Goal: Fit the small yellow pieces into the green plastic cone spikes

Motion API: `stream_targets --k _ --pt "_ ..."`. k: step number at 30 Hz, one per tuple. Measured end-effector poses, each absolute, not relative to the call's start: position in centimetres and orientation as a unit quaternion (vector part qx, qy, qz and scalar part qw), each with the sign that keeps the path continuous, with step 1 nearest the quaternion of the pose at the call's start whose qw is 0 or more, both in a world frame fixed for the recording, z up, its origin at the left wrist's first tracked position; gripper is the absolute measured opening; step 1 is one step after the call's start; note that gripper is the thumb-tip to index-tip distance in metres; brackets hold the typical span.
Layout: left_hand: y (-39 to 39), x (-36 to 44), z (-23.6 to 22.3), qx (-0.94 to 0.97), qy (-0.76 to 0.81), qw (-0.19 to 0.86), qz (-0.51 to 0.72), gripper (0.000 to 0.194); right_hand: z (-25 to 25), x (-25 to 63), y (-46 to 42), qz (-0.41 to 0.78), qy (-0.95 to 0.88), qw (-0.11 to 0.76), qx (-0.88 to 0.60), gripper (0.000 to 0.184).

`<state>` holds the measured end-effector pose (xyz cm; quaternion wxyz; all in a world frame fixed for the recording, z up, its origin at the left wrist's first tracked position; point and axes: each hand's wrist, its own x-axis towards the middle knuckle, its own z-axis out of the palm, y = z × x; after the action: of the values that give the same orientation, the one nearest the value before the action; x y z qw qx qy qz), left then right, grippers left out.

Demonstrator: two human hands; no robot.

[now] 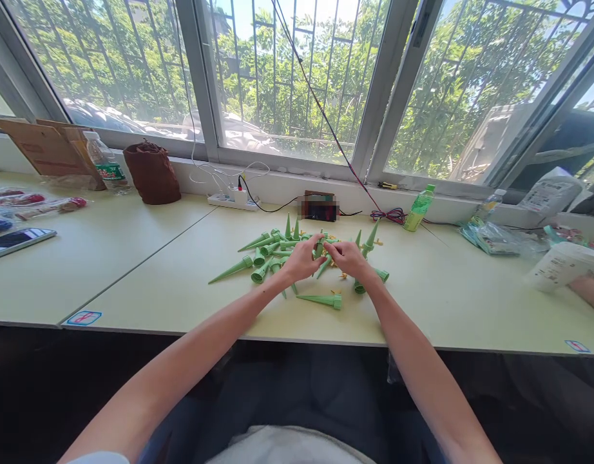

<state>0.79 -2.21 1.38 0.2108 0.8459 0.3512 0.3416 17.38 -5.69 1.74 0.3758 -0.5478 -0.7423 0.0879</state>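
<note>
A green plastic watering spike [319, 250] is held between my two hands over the table. My left hand [304, 259] is closed on it from the left, thumb and fingers pinched. From the right, my right hand [348, 258] pinches at the same piece; its fingertips partly hide it. Several more green spikes [265, 246] lie in a heap by my left hand, some with the cone up. Just beyond my right hand another spike [371, 240] stands upright. One spike [319, 300] lies flat nearer me, and a small orange valve [344, 276] sits under my right hand.
Behind the heap are a phone-like device [321, 209], a power strip [234, 202] and coiled cable [390, 215]. A green bottle [419, 208] stands right of them. A brown bag [152, 173] and phone [20, 241] are at left; another person's arm [589, 290] shows at right.
</note>
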Motion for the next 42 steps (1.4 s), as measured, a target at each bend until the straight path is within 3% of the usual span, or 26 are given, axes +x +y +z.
stream_targets --k 19,42 --pt "-2.12 0.98 1.19 0.849 0.339 0.231 0.334 0.050 2.12 17.01 -6.02 0.085 -0.748 0.394 -0.528 0.059" --pt "-1.58 1.15 0.56 0.858 0.313 0.257 0.317 0.055 1.91 16.94 -6.11 0.070 -0.751 0.382 -0.534 0.038"
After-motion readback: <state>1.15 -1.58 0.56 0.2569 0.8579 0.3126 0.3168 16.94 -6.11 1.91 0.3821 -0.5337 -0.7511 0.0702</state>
